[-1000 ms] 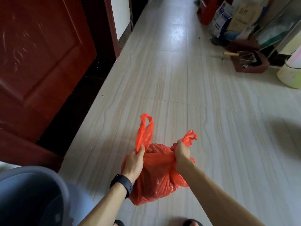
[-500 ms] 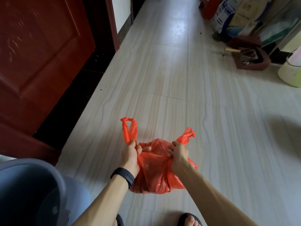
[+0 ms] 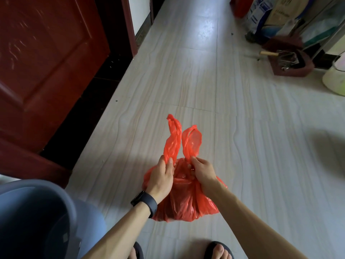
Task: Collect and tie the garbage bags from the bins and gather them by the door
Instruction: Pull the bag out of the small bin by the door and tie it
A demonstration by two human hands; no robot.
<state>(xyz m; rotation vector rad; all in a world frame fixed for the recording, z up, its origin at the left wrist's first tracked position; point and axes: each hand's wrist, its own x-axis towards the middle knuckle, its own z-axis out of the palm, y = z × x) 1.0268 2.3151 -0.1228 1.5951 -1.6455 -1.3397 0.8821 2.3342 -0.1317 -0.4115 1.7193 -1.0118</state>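
Your left hand [image 3: 162, 179] and right hand [image 3: 202, 170] each pinch one handle of the red garbage bag [image 3: 188, 202] — thin plastic, liable to tear or slip if overtightened.

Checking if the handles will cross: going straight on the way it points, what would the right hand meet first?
The right hand would probably meet the thin orange plastic bag's left handle loop, pinched by the left hand; depth is unclear.

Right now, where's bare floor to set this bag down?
Bare pale tiled floor runs ahead of the red plastic bag, between the dark red wooden door and the maroon dustpan. Crowded: leaning sacks far right, grey bin near left.
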